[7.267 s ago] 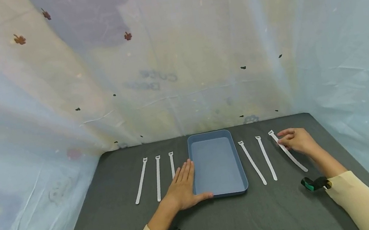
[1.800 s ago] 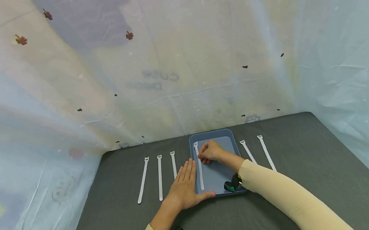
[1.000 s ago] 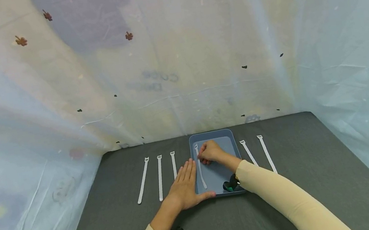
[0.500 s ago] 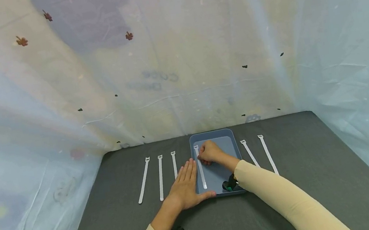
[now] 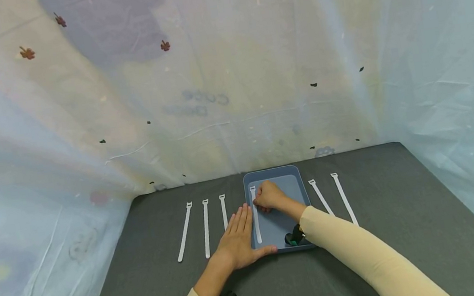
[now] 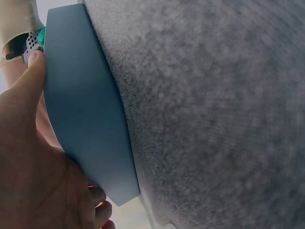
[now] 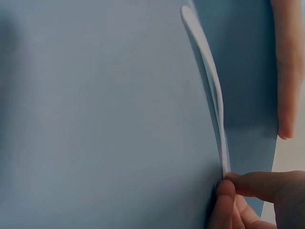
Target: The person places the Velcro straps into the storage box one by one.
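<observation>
Soft, even light fills the head view; pale glare streaks the sheet (image 5: 227, 78) at upper right. The left wrist view looks dimmer, the left hand (image 6: 38, 157) shadowed at lower left.

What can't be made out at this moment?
Head view: near end of the flat white strap left of the shallow blue rectangular tray, behind the left hand.
Head view: near ends of two straps right of it, behind the cream fabric sleeve.
Right wrist view: slotted end of the pinched strap, behind the right hand or cut off.
</observation>
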`<state>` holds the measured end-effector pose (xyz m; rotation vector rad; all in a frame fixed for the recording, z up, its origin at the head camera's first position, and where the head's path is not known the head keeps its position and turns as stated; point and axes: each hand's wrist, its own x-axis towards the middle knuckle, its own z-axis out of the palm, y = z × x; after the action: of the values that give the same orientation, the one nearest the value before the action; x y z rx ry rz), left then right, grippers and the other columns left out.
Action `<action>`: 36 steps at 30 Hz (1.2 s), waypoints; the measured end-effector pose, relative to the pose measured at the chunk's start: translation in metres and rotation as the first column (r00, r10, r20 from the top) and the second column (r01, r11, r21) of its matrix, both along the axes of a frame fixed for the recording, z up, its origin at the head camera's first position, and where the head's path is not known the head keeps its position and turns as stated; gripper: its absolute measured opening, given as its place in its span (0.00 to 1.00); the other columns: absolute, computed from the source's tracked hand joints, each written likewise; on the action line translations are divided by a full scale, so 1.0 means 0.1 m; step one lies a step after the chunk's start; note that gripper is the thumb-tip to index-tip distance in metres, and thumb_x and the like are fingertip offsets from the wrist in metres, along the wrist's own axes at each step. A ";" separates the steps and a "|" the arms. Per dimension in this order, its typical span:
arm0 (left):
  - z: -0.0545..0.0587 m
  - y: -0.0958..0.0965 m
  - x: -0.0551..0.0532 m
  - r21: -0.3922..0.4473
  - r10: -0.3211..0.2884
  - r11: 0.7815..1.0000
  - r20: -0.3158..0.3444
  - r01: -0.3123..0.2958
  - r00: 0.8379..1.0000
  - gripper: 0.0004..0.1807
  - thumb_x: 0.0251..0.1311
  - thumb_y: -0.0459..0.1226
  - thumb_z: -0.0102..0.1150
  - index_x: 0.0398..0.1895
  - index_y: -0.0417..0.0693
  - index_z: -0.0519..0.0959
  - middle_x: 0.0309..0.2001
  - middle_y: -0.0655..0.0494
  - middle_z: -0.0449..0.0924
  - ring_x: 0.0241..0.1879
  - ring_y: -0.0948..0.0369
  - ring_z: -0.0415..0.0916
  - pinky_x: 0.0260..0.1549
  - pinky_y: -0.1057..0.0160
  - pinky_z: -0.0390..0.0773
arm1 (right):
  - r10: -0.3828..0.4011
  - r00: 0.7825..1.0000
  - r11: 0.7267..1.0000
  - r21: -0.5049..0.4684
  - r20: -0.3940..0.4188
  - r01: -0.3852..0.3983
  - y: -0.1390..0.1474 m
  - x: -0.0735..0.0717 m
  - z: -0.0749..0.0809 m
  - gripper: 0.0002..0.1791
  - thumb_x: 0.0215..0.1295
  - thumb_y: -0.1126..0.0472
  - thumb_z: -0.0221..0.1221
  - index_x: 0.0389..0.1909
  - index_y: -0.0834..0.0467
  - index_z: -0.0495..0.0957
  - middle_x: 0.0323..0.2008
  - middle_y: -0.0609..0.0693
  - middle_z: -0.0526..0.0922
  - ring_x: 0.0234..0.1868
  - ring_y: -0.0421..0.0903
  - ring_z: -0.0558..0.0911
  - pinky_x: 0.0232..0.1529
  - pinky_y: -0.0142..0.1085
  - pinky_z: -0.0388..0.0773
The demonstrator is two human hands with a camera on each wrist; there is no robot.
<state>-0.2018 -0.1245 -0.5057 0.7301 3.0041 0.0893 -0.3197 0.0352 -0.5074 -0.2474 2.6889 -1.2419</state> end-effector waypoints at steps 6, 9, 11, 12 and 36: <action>-0.01 0.00 -0.01 0.009 -0.001 1.000 0.009 0.000 1.000 0.69 0.43 0.82 0.32 0.76 0.41 0.39 0.77 0.46 0.34 0.76 0.51 0.35 0.74 0.50 0.44 | 0.006 1.000 0.998 -0.064 0.006 -0.005 0.04 0.04 0.03 0.10 0.58 0.64 0.65 0.20 0.63 0.80 0.12 0.49 0.79 0.13 0.44 0.79 0.14 0.32 0.76; -0.01 0.00 -0.01 0.011 -0.001 1.000 0.015 0.001 1.000 0.68 0.44 0.82 0.33 0.76 0.41 0.39 0.77 0.46 0.33 0.76 0.50 0.35 0.73 0.50 0.44 | 0.020 1.000 0.996 -0.086 0.021 -0.018 0.08 0.05 0.05 0.09 0.59 0.64 0.65 0.22 0.63 0.79 0.14 0.51 0.81 0.16 0.46 0.81 0.17 0.34 0.79; 0.01 0.01 0.00 0.008 0.001 1.000 0.020 -0.001 1.000 0.68 0.44 0.82 0.32 0.76 0.41 0.39 0.77 0.47 0.32 0.77 0.51 0.34 0.74 0.50 0.43 | 0.033 0.999 0.996 -0.090 0.041 -0.029 0.10 0.06 0.09 0.09 0.60 0.63 0.64 0.24 0.62 0.79 0.17 0.53 0.82 0.18 0.48 0.82 0.19 0.36 0.80; 0.01 0.01 0.00 0.008 0.000 1.000 0.021 0.000 1.000 0.68 0.43 0.82 0.32 0.76 0.41 0.39 0.77 0.46 0.32 0.76 0.51 0.34 0.74 0.50 0.43 | 0.042 0.998 0.995 -0.091 0.049 -0.038 0.11 0.06 0.12 0.08 0.61 0.63 0.64 0.25 0.62 0.79 0.18 0.54 0.82 0.19 0.49 0.83 0.20 0.37 0.81; -0.05 -0.01 -0.02 0.039 0.018 0.999 0.025 -0.019 1.000 0.69 0.42 0.83 0.33 0.77 0.42 0.39 0.78 0.46 0.34 0.77 0.51 0.34 0.73 0.50 0.44 | 0.099 0.993 0.988 -0.111 -0.066 -0.106 0.81 0.31 0.47 0.10 0.63 0.54 0.63 0.36 0.57 0.79 0.26 0.52 0.83 0.29 0.52 0.85 0.27 0.35 0.81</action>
<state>-0.2041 -0.1253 -0.5109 0.6989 2.9941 0.1568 -0.2883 0.1163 -0.4600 -0.4403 2.6206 -1.3797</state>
